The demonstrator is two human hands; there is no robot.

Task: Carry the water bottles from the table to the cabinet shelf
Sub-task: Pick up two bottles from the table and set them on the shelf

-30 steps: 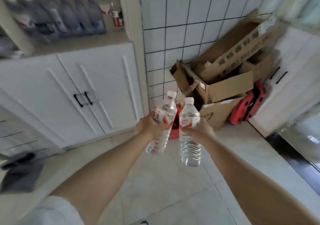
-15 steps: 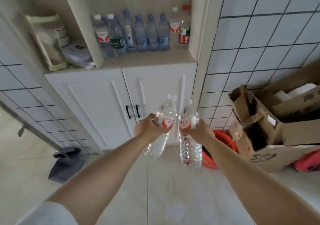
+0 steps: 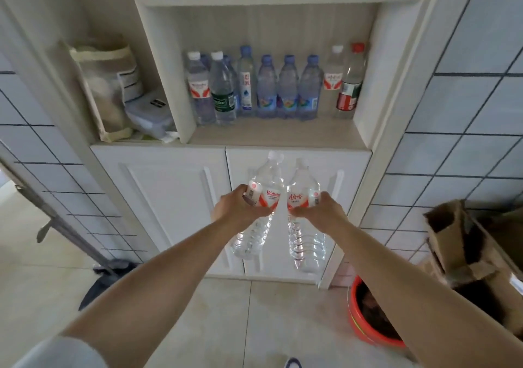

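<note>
The left hand [image 3: 240, 210] is wrapped round the labelled waist of one clear water bottle [image 3: 261, 206], and the right hand [image 3: 319, 212] grips a second water bottle [image 3: 304, 214] the same way, thumbs across the red-and-white labels. Both bottles hang in front of the person, caps tilted up and leaning slightly toward each other, their shoulders nearly touching; both are in the air below shelf level, in front of the white cabinet doors [image 3: 198, 212].

The step in hand appears to be the lift onto the cabinet shelf [image 3: 277, 137]. To do it well, I would part the two bottles first so they do not knock, then raise them upright until their bases clear the shelf's front edge before moving them inward. A grip at the waist should serve, though thin plastic may give under a hard squeeze, so firm but not crushing.

Further back, a row of bottles [image 3: 268, 87] stands along the rear of the shelf, from the white-capped ones at the left to the red-capped one at the right. The bare strip of shelf in front of them looks like the natural landing place. Setting one bottle down at a time, base flat, seems safer than both at once, since a nudge could topple the back row. Let go only when each stands steady.
</note>
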